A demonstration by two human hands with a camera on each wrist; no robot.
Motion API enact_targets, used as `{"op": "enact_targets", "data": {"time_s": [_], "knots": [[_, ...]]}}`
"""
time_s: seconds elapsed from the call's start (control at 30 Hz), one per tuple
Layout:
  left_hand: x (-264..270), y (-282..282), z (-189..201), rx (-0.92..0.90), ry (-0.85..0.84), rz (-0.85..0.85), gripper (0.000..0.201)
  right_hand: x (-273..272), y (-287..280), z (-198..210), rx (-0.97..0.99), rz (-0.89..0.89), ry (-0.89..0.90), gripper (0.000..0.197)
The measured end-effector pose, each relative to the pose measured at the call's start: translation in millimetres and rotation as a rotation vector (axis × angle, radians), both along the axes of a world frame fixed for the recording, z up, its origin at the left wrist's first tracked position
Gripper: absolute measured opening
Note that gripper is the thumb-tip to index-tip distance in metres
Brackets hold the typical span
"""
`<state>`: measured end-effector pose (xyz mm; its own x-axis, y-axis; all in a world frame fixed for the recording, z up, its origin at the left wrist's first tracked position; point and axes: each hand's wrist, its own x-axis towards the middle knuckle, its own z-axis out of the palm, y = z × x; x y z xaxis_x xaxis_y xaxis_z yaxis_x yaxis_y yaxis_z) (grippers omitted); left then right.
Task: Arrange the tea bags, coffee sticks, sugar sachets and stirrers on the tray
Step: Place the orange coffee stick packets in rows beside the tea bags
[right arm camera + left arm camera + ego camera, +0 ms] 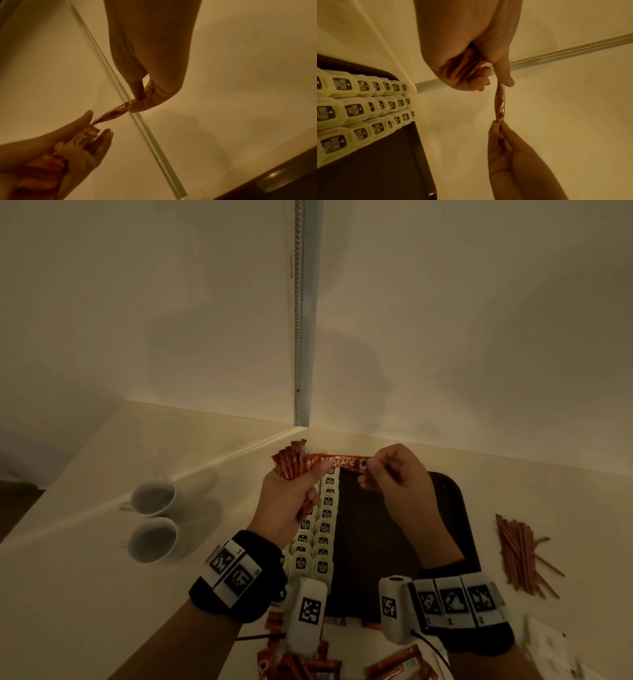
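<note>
My left hand grips a bundle of red coffee sticks above the far left corner of the dark tray. One red coffee stick stretches sideways between both hands; my right hand pinches its right end with thumb and forefinger. The left wrist view shows the bundle in the curled fingers and the single stick hanging to the right hand. Rows of pale tea bags fill the tray's left side. The right wrist view shows the pinch on the stick.
Two white cups stand left of the tray. A heap of thin brown stirrers lies to the right. More red coffee sticks are scattered at the near edge, white sachets at the near right. The wall is close behind.
</note>
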<state>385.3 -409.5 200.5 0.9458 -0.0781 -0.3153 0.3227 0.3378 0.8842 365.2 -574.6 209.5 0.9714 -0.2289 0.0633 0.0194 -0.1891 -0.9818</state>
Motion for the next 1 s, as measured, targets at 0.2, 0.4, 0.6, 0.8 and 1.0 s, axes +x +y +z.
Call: {"op": "enact_targets", "data": {"time_s": [0.2,0.4,0.6,0.8,1.0], "knots": [[3,-5,-3,0.177,-0.084,0.060,0.008,-1,7,1,0.140,0.037,0.056,0.017],[6,6,4,0.394,-0.226,-0.117,0.011,1,2,7,0.201,0.211,0.183,0.013],[5,5,1,0.295,-0.147,-0.079,0.004,4,-3,7,0.223,0.115,0.175,0.015],[11,11,6,0.325,-0.180,0.037,0.010,1,-11,-1,0.332,0.019,0.171,0.008],[8,6,6,0.434,-0.228,-0.110,0.012,0,-4,-1,0.245,0.096,0.169,0.013]]}}
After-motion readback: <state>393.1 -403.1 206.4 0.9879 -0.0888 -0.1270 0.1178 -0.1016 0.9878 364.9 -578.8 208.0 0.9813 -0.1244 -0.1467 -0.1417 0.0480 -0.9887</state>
